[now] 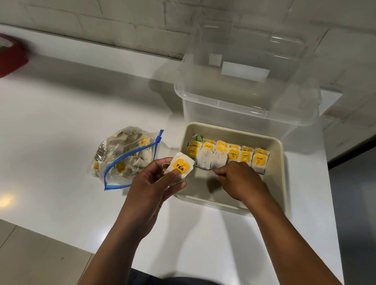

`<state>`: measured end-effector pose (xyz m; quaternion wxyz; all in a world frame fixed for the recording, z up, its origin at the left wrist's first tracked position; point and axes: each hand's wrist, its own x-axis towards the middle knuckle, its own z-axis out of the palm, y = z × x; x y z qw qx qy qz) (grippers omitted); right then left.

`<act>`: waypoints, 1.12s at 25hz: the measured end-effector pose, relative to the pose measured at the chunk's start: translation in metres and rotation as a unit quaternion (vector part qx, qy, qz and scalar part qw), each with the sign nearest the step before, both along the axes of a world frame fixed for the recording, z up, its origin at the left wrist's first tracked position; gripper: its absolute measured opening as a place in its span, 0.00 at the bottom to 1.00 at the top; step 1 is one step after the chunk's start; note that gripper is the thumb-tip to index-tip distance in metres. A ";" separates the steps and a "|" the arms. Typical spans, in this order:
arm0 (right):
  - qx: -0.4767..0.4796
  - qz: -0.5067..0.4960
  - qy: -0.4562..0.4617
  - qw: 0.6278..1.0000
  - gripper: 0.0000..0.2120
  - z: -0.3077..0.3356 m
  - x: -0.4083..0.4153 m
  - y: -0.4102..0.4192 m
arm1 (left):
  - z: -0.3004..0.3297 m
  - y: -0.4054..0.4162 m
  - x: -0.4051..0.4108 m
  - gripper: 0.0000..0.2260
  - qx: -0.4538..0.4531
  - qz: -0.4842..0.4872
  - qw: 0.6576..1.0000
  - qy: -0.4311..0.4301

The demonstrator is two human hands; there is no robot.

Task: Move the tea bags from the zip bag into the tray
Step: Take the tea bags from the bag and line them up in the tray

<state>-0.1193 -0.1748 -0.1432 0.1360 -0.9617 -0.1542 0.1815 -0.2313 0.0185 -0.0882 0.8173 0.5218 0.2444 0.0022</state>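
A clear zip bag (123,155) with a blue seal lies open on the white table, several tea bags still inside. To its right stands a beige tray (281,172) holding rows of tea bags (233,156) with yellow tags along its far side. My left hand (154,184) pinches one tea bag (179,166) with a yellow "TEA" tag between thumb and fingers, just left of the tray's front corner. Inside the tray, my right hand (238,180) has curled fingers at the near edge of the front row, touching a tea bag there; whether it grips it is hidden.
A clear plastic box (246,106) stands right behind the tray, against the white brick wall. A red object (4,58) lies at the far left of the table (61,114). The table's right edge runs close to the tray.
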 end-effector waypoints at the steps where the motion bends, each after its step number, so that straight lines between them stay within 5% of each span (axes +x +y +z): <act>1: 0.003 -0.001 -0.003 1.000 0.14 0.001 0.000 0.001 | 0.000 0.001 0.000 0.11 0.003 0.000 1.000 0.001; 28: 0.033 0.020 0.033 0.999 0.14 -0.004 -0.002 0.029 | -0.005 0.005 -0.005 0.11 0.007 -0.001 1.000 0.016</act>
